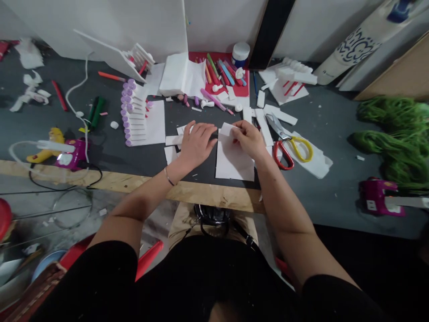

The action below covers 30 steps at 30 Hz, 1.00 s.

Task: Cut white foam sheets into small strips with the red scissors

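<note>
A white rectangular card [235,158] lies near the table's front edge. My right hand [247,137] is over its upper right part, thumb and fingers pinched together; whatever is between the fingertips is too small to make out. To the left, my left hand [197,142] is held palm down with its fingers stretched out, above small white pieces [171,154]. A gap separates its fingertips from the card. Scissors [284,137] with one red and one yellow handle rest just right of my right hand, over white strips.
A white piece edged with purple-tipped rolls [136,118] lies left. Markers on a red sheet [239,90] and a white jar [240,53] are at the back. Purple glue guns [72,154] lie at both sides, green yarn [395,143] and a tall bottle [355,47] at right.
</note>
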{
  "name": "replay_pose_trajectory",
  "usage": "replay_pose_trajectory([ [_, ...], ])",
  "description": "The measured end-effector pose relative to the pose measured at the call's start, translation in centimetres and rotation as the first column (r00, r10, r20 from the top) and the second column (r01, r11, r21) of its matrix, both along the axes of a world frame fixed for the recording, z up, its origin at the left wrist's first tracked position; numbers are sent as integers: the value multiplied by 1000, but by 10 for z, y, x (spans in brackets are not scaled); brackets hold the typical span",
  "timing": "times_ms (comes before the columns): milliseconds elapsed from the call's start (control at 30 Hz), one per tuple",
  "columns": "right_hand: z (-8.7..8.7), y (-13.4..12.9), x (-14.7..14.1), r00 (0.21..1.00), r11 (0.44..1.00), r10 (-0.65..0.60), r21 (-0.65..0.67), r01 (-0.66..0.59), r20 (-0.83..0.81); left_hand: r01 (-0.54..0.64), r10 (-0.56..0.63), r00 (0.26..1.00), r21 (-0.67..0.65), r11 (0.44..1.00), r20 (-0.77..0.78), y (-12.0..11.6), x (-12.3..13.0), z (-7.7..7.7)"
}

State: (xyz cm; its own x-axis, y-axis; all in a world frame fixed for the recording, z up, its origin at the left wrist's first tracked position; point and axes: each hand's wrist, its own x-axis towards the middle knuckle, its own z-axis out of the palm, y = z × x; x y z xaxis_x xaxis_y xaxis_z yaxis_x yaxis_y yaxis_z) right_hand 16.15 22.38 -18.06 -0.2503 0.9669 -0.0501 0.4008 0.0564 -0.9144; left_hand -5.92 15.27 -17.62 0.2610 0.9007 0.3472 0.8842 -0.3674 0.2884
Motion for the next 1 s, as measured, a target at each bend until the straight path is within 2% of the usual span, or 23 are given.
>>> replay_pose_trajectory([
  [100,1,-4,6,996,998,25,-52,-29,-84,-1,-1,999,48,999,41,5,9,-2],
  [300,8,-11,13,977,984,129,-98,-147,-169,63,-66,997,56,996,48,0,14,-11],
  [467,20,-14,18,972,979,179,-73,-192,-151,106,-113,992,130,986,49,0,9,-14],
  [533,23,-12,24,984,989,149,-3,-150,-94,108,-116,992,156,982,42,0,8,-16],
  [667,19,-7,37,992,980,-38,199,14,117,100,-108,994,206,973,28,1,8,-21],
  [733,10,-6,39,964,947,-35,315,-53,265,101,-111,993,235,967,29,1,8,-23],
  [800,-2,-6,36,916,895,47,389,-216,399,95,-110,993,257,962,45,2,8,-24],
  [867,-15,-8,30,860,851,114,398,-343,497,81,-104,992,262,962,74,3,8,-24],
  [1000,-31,-6,17,777,837,138,347,-423,614,95,-125,985,235,967,116,2,10,-24],
])
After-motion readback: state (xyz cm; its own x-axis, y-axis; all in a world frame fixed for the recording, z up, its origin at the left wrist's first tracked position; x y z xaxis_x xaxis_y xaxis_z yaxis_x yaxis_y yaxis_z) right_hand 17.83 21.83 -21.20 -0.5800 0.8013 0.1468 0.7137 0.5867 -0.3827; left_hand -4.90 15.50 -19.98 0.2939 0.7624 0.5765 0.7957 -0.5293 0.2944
